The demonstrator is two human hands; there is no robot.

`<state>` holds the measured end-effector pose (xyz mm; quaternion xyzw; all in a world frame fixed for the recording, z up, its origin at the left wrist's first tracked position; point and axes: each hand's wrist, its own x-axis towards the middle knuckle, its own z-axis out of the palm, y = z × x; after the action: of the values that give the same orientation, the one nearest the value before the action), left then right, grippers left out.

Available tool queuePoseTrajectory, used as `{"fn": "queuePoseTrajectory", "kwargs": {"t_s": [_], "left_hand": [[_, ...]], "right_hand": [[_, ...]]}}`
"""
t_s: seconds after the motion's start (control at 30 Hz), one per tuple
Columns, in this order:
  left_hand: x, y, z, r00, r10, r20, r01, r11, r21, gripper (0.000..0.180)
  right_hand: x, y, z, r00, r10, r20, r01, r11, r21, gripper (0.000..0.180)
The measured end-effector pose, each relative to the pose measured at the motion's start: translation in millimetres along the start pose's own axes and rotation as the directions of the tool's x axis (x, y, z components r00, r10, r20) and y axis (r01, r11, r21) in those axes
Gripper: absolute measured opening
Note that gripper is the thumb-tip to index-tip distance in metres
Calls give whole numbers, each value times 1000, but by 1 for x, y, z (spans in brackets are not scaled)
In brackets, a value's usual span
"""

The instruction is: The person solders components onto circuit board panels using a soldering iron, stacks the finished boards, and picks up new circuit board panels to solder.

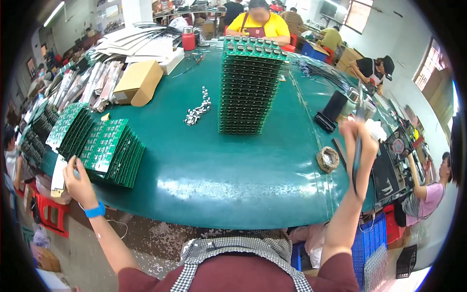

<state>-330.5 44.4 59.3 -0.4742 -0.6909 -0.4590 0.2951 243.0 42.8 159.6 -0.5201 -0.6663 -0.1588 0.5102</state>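
Observation:
My left hand (80,185), a blue band at its wrist, is at the near left corner of a stack of green circuit boards (103,148). Its fingers are apart and hold nothing that I can see; whether they touch the boards I cannot tell. Behind that stack leans another stack of boards (68,127). Over the table's right side, my right hand (361,138) is closed around a soldering iron (360,104), blurred, which points up and away from me. Its black cord hangs down along my forearm. Near this hand sits a round tin-like pot (328,159) with a crusty rim.
A tall tower of circuit boards (248,92) stands mid-table on the green tabletop (219,170). Left of it lie small white-and-dark parts (198,111). A cardboard box (138,82) and a red bottle (188,39) stand farther back. A co-worker in yellow (258,24) sits opposite.

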Motion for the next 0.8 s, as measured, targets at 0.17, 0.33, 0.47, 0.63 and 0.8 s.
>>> {"fn": "queuePoseTrajectory", "kwargs": {"t_s": [0.17, 0.33, 0.47, 0.63, 0.8], "left_hand": [[-19, 79, -12, 891, 312, 329, -331, 944, 1, 38], [-17, 59, -13, 923, 264, 280, -278, 960, 14, 28], [-22, 32, -25, 950, 206, 236, -187, 977, -100, 30], [-11, 41, -32, 908, 110, 404, 29, 946, -323, 32], [-15, 41, -37, 924, 31, 382, 96, 946, -309, 46]], "right_hand": [[98, -22, 74, 887, -458, 57, 452, 836, -312, 17], [131, -5, 131, 768, -560, 313, 641, 686, -345, 9], [137, -20, 148, 691, -593, 414, 720, 616, -319, 11], [134, -12, 145, 660, -586, 470, 751, 528, -396, 18], [137, -14, 154, 608, -562, 561, 789, 349, -507, 29]]}}
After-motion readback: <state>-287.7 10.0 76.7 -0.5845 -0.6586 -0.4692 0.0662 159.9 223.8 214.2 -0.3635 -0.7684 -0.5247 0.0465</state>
